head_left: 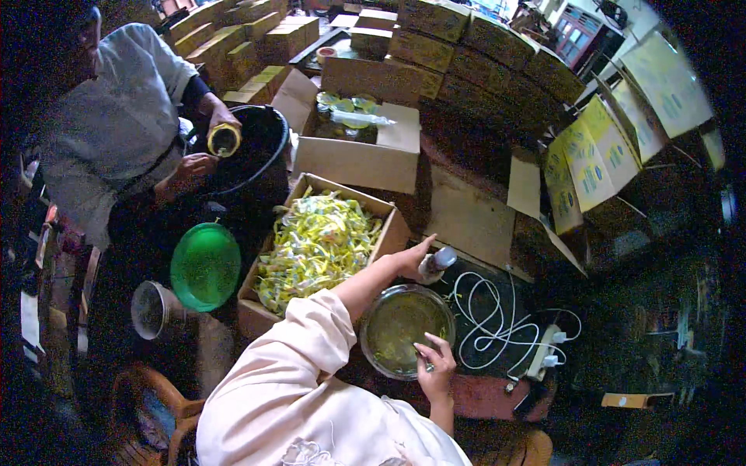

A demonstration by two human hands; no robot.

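while gripped in the left hand (pixel 410 260), small bottle (pixel 437 262) beside glass bowl (pixel 404 326)

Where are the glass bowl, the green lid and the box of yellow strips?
glass bowl (pixel 404 326), head view, on the inside of its base.
green lid (pixel 205 266), head view, at the middle of its round face.
box of yellow strips (pixel 254 315), head view, on its near cardboard wall.

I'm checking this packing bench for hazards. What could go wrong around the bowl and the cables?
The glass bowl of yellowish liquid sits close to the white cable and power strip; a spill might reach them. The left hand reaches over the bowl to a small bottle and could knock it. The right hand at the rim could tip the bowl.
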